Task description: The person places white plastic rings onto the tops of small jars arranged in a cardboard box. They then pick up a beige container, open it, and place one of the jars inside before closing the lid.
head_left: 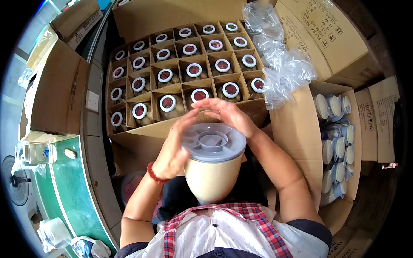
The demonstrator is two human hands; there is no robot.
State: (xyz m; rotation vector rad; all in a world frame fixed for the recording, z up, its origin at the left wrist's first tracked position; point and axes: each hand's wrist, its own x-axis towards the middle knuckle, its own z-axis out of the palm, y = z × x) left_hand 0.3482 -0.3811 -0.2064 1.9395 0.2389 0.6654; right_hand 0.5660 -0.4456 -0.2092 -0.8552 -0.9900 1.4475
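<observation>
A cream, rounded flask-like body (213, 178) stands between my forearms, near my lap. It narrows downward and has a grey round cover (211, 142) on top, with a raised ring at its centre. My left hand (172, 148) is at the left edge of the cover, slightly blurred, with fingers stretched forward. Over the far edge arches my right hand (230, 114), its fingers extended towards the left fingertips. Neither hand visibly wraps around anything; whether they touch the cover, I cannot tell. Just ahead, glass flask liners (167, 103) with white rings sit in a divided carton.
The carton's cardboard dividers (148, 112) fill the far middle. Clear plastic bags (286, 69) hang over its right corner. An open box (297, 142) on the right holds several white-and-blue handled parts (340, 147). At left are a green-topped table (79, 180) and another carton (58, 86).
</observation>
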